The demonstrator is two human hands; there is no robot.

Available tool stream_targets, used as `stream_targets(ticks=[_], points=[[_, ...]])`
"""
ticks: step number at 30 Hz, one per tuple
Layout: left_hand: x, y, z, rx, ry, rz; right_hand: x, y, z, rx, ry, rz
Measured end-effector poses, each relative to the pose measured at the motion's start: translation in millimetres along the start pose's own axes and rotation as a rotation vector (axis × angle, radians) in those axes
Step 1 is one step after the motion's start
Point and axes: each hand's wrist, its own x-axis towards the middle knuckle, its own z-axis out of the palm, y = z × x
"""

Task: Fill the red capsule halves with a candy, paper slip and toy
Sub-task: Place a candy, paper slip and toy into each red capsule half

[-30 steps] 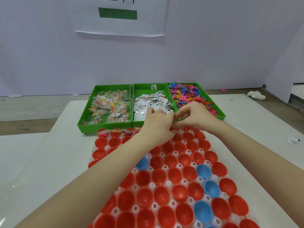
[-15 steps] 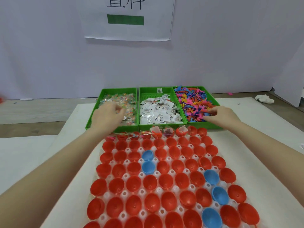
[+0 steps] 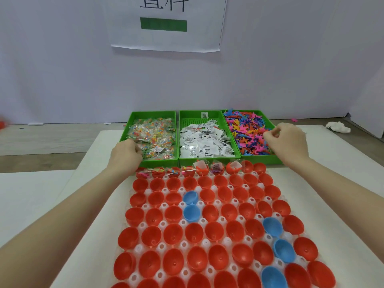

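Observation:
Rows of open red capsule halves (image 3: pixel 193 232) sit in a white holder (image 3: pixel 142 225) in front of me. Several halves in the far row (image 3: pixel 200 170) hold candy, paper and toys. Behind it stand three green trays: wrapped candies (image 3: pixel 153 134) on the left, paper slips (image 3: pixel 203 142) in the middle, coloured toys (image 3: pixel 247 129) on the right. My left hand (image 3: pixel 126 154) reaches into the near left corner of the candy tray, fingers curled into the candies. My right hand (image 3: pixel 286 142) hovers over the toy tray's right side, fingertips pinched together among the toys.
A few blue capsule halves (image 3: pixel 190 197) are mixed among the red ones. A crumpled white tissue (image 3: pixel 337 127) lies at the far right of the white table (image 3: pixel 89 183). A paper sign (image 3: pixel 166 23) hangs on the wall behind the trays.
Both hands left the far row of capsules, where they were together, and spread apart: the left to the candy tray, the right to the toy tray. The view tilted up slightly.

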Motion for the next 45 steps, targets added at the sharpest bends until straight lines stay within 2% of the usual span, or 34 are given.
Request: stream_targets(ticks=[2, 5, 7, 10, 13, 19, 21, 24, 28, 35, 37, 39, 41, 43, 45], points=[[-3.4, -0.4, 0.7, -0.041, 0.079, 0.035, 4.5, -7.7, -1.3, 0.252, -0.014, 0.208], [-8.9, 1.2, -0.5, -0.067, 0.222, 0.092, 10.2, -20.8, -3.4, 0.714, -0.154, 0.580], [-11.3, 3.9, -2.7, -0.173, 0.274, 0.104, 10.1, -27.4, -3.3, 0.817, -0.240, 0.659], [-15.6, 11.5, -6.7, -0.390, 0.298, 0.116, 7.3, -38.4, 0.9, 0.800, -0.363, 0.498], [-21.4, 21.8, -9.3, -0.488, 0.291, 0.130, 4.5, -54.0, 6.5, 0.780, -0.467, 0.347], [-35.2, 43.9, -12.0, -0.602, 0.194, 0.197, -9.0, -83.3, 11.4, 0.157, -0.604, -0.120], [-40.2, 50.3, -13.7, -0.645, 0.138, 0.228, -14.8, -88.7, 14.3, 0.006, -0.598, -0.157], [-46.1, 59.2, -14.8, -0.711, 0.088, 0.234, -17.7, -92.4, 19.9, -0.084, -0.537, -0.096], [-51.5, 65.4, -15.7, -0.739, 0.053, 0.243, -16.5, -91.5, 27.1, -0.014, -0.590, 0.009], [-58.2, 66.1, -17.1, -0.822, -0.024, 0.192, -15.8, -82.7, 20.5, 0.491, -0.435, 0.085], [-60.7, 70.3, -19.5, -0.974, -0.123, 0.102, -16.4, -87.6, 5.4, 0.684, -0.423, 0.100], [-62.4, 77.8, -23.9, -1.141, -0.310, -0.036, -19.8, -93.5, -15.2, 0.828, -0.536, 0.037], [-64.7, 86.8, -27.4, -1.233, -0.499, -0.157, -25.0, -97.2, -37.4, 0.825, -0.698, -0.123], [-69.1, 95.3, -29.4, -1.231, -0.613, -0.196, -29.6, -100.7, -55.4, 0.666, -0.817, -0.293], [-73.8, 102.2, -29.1, -1.179, -0.672, -0.180, -32.5, -103.7, -66.0, 0.445, -0.863, -0.405]])
